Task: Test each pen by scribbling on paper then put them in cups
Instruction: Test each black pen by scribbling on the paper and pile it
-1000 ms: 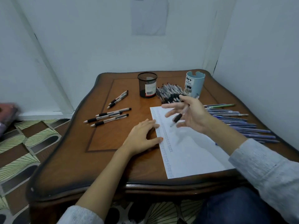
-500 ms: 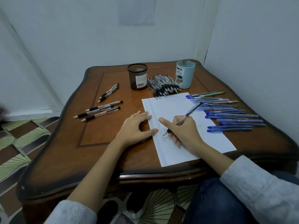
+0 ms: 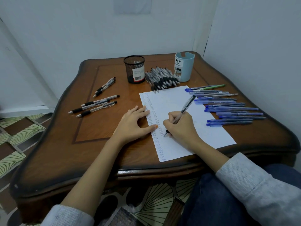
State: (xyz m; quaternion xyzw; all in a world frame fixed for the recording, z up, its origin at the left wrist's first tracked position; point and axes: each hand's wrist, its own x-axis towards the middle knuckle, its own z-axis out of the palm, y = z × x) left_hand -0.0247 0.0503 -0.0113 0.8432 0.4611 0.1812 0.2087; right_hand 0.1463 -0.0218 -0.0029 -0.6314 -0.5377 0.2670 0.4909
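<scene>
My right hand [image 3: 182,128] grips a black-grip pen [image 3: 185,107] in writing pose, its tip touching the white paper [image 3: 175,101] beside columns of small scribbles. My left hand [image 3: 132,123] lies flat on the paper's left edge, fingers straight. A black mesh cup [image 3: 134,69] and a light blue cup [image 3: 184,66] stand at the far side. Between them lies a pile of black-grip pens [image 3: 161,78]. A row of blue pens [image 3: 228,108] lies right of the paper. Several black-grip pens [image 3: 96,106] lie to the left.
The wooden table [image 3: 91,152] stands in a corner, with walls close behind and to the right. Patterned floor shows to the left and below. My knee in dark jeans [image 3: 216,198] is under the table's near right edge.
My right hand came down from above the paper with the pen and set its tip on the sheet. The left hand stayed flat on the paper's edge. The view tilted slightly.
</scene>
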